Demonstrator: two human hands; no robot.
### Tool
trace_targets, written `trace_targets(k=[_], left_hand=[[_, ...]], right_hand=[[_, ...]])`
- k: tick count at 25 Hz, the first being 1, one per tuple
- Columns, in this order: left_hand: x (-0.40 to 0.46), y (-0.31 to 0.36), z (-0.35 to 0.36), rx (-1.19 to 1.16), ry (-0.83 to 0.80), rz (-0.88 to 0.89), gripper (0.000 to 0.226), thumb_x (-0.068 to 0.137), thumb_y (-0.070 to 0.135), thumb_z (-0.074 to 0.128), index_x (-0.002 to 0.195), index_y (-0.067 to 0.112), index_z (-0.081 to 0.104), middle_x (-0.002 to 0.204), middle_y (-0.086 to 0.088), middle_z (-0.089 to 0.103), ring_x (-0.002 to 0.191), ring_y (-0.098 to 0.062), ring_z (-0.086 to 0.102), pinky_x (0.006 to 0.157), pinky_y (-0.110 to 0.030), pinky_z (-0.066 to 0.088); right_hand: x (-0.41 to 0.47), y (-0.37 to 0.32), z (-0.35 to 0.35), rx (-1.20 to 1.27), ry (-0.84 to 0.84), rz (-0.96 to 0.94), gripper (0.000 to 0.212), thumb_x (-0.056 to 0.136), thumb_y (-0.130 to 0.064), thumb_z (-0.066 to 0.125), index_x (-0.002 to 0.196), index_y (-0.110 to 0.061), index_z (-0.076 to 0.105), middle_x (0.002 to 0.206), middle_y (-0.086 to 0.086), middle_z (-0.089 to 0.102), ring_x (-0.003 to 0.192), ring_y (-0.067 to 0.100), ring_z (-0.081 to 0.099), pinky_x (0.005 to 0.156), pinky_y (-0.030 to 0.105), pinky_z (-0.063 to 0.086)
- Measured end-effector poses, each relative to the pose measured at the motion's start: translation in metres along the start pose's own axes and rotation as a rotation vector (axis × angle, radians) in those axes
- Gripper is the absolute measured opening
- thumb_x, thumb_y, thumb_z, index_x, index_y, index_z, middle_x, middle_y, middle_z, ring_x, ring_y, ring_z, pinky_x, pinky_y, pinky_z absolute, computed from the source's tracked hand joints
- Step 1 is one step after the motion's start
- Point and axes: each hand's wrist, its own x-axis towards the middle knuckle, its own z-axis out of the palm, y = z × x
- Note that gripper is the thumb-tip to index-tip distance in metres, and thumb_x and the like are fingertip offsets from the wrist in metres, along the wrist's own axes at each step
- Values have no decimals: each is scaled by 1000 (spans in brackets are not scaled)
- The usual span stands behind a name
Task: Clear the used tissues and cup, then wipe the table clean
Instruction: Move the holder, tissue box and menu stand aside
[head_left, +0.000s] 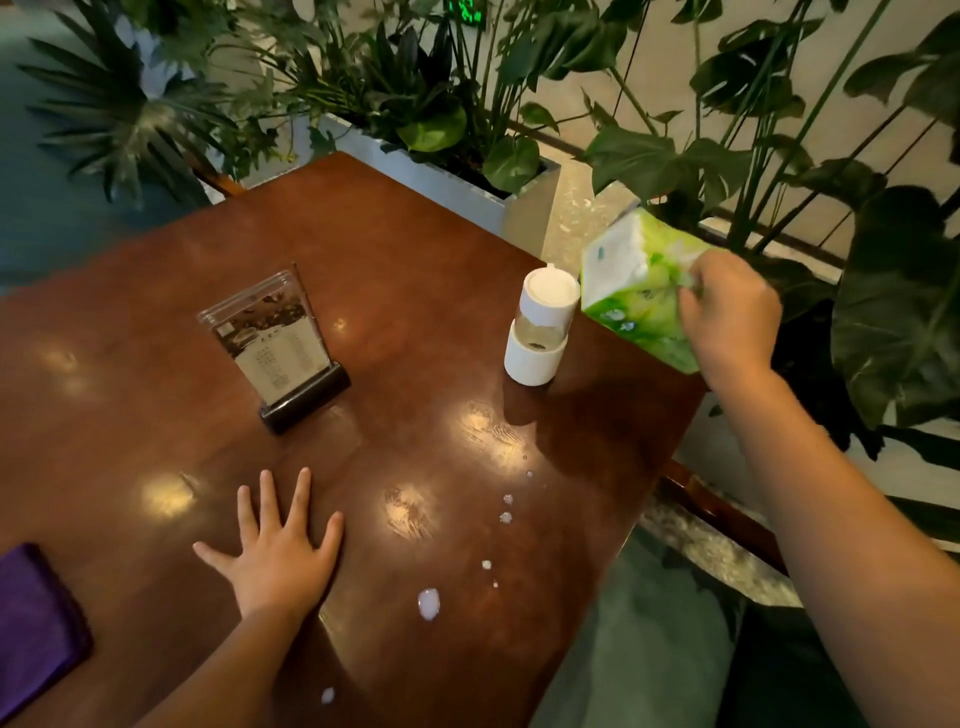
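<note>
A dark wooden table (415, 291) carries a trail of white liquid drops (429, 604) running from its middle toward the near edge. My left hand (278, 551) lies flat on the wood with fingers spread, holding nothing. At the table's right edge my right hand (730, 317) grips the top of a green and white tissue pack (631, 291), which is tilted. Just left of the pack stands a white cup-like container with a clear middle and a white lid (540, 332).
A clear menu stand on a black base (283, 343) stands left of centre. A folded purple cloth (31, 623) lies at the near left edge. White planters with large leafy plants (457, 119) border the far and right sides.
</note>
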Motion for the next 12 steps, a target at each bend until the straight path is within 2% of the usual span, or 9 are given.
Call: trace_targets(k=[5, 12], left_hand=[[0, 0, 2, -11, 26, 8, 66, 86, 68, 21, 143, 47, -4, 158, 3, -10, 142, -19, -17, 104, -70, -5], [1, -1, 2, -7, 33, 10, 66, 86, 69, 21, 142, 48, -6, 158, 3, -11, 142, -19, -18, 104, -70, -6]], right_hand=[[-15, -11, 34, -149, -174, 178, 10, 86, -4, 53, 93, 2, 57, 98, 21, 59, 89, 41, 58, 69, 42, 46], [-2, -6, 54, -125, -211, 354, 16, 85, 0, 55, 100, 4, 56, 107, 25, 58, 98, 45, 57, 77, 45, 48]])
